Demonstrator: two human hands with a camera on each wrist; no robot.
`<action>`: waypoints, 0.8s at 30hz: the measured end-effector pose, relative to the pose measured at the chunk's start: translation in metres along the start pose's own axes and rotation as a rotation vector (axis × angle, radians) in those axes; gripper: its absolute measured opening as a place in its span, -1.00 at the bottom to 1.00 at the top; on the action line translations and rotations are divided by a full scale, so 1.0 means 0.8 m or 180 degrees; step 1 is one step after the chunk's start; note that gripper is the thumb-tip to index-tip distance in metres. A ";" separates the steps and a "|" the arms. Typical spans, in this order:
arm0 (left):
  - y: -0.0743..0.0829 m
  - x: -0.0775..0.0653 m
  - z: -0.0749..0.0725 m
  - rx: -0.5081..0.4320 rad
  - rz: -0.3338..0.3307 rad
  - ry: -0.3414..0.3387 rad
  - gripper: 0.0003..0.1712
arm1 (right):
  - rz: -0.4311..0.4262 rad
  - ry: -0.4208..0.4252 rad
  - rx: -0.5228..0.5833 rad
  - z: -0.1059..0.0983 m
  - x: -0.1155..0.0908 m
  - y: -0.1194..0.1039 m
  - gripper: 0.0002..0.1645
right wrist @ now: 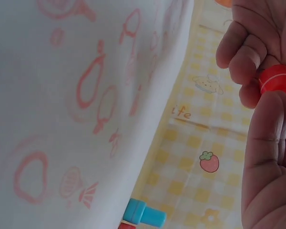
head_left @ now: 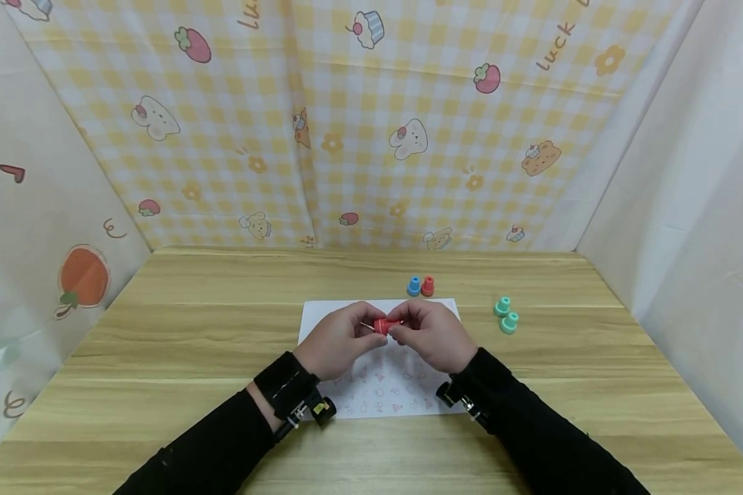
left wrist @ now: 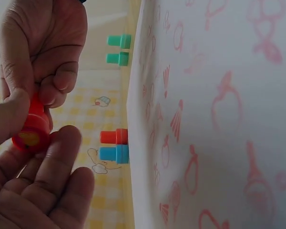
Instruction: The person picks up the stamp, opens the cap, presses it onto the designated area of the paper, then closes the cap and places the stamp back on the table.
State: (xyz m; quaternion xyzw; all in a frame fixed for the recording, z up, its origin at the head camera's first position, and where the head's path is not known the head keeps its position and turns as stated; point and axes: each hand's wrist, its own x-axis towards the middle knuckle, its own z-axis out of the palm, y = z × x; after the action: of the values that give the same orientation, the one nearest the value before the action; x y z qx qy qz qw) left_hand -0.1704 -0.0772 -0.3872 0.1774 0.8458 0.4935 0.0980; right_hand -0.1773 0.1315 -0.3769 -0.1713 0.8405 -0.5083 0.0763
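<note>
A small red stamp (head_left: 380,326) is held level in the air above a white sheet of paper (head_left: 322,309). My left hand (head_left: 340,340) pinches its wide end from the left. From the right, thumb and forefinger of my right hand (head_left: 436,337) grip the narrower end. In the left wrist view, the red stamp (left wrist: 37,117) shows a yellow patch on its end face. Part of the red stamp (right wrist: 276,78) appears between the fingers in the right wrist view, the remainder hidden by them. Faint red prints of fruit, shuttlecocks and rackets cover the paper's near part.
Behind the paper, a blue stamp (head_left: 414,286) and another red stamp (head_left: 428,286) stand side by side. Two green stamps (head_left: 502,306) stand to the right on the wooden table (head_left: 192,330). A checked cloth (head_left: 359,137) hangs along the back, with white cloth (head_left: 687,206) at the sides.
</note>
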 end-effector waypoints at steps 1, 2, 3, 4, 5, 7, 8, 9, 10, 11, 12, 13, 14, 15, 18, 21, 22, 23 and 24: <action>0.000 0.000 -0.001 0.0013 0.0001 -0.0052 -0.68 | 0.0012 -0.0002 0.0001 0.000 0.000 0.000 -0.87; 0.000 0.000 -0.001 0.0026 0.0009 -0.0106 -0.65 | 0.0021 -0.0003 -0.0002 0.001 0.000 0.001 -0.87; 0.000 0.000 -0.001 0.0039 0.0018 -0.0155 -0.62 | 0.0034 -0.0014 0.0007 0.001 0.000 0.001 -0.87; 0.001 0.000 -0.002 0.0044 0.0015 -0.0193 -0.58 | 0.0042 -0.0026 0.0012 0.001 0.000 0.001 -0.87; 0.001 0.000 -0.002 0.0089 0.0014 -0.0210 -0.53 | 0.0045 -0.0041 0.0008 0.001 0.001 0.002 -0.87; 0.002 0.000 -0.002 0.0157 0.0012 -0.0210 -0.45 | 0.0044 -0.0048 -0.0024 0.001 0.001 0.002 -0.87; 0.003 0.000 -0.002 0.0194 0.0010 -0.0203 -0.41 | 0.0043 -0.0044 -0.0048 0.000 0.002 0.003 -0.87; 0.003 -0.001 -0.003 0.0231 0.0001 -0.0183 -0.38 | 0.0045 -0.0029 -0.0079 -0.001 0.002 0.003 -0.88; 0.004 -0.002 -0.004 0.0272 -0.0020 -0.0161 -0.34 | 0.0030 -0.0011 -0.0114 -0.003 0.003 0.004 -0.88; 0.005 -0.002 -0.005 0.0318 -0.0035 -0.0135 -0.32 | 0.0038 0.0018 -0.0143 -0.006 0.003 0.004 -0.88; 0.005 -0.003 -0.006 0.0342 -0.0045 -0.0124 -0.31 | 0.0058 0.0053 -0.0173 -0.008 0.004 0.005 -0.88; 0.005 -0.003 -0.007 0.0371 -0.0053 -0.0115 -0.30 | 0.0079 0.0075 -0.0191 -0.012 0.004 0.006 -0.87; 0.005 -0.004 -0.008 0.0422 -0.0065 -0.0103 -0.30 | 0.0103 0.0078 -0.0195 -0.015 0.005 0.008 -0.87; 0.004 -0.004 -0.010 0.0474 -0.0077 -0.0090 -0.29 | 0.0129 0.0079 -0.0209 -0.018 0.005 0.010 -0.86; 0.001 -0.004 -0.013 0.0648 -0.0103 -0.0049 -0.29 | 0.0227 0.0077 -0.0254 -0.028 0.005 0.014 -0.83; -0.001 -0.003 -0.015 0.0782 -0.0124 0.0000 -0.27 | 0.0298 0.0142 -0.0364 -0.040 0.006 0.016 -0.82; -0.002 -0.003 -0.017 0.0828 -0.0131 0.0006 -0.27 | 0.0322 0.0186 -0.0420 -0.044 0.006 0.016 -0.83; -0.003 -0.003 -0.018 0.0873 -0.0138 0.0010 -0.26 | 0.0341 0.0230 -0.0467 -0.048 0.007 0.016 -0.83; -0.003 -0.003 -0.020 0.0909 -0.0138 0.0017 -0.25 | 0.0356 0.0275 -0.0524 -0.053 0.007 0.016 -0.84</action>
State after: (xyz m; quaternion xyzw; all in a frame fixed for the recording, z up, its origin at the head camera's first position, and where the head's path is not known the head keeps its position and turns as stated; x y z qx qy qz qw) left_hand -0.1739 -0.0920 -0.3818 0.1700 0.9113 0.3663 0.0801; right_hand -0.1983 0.1696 -0.3679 -0.1077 0.8902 -0.4393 0.0539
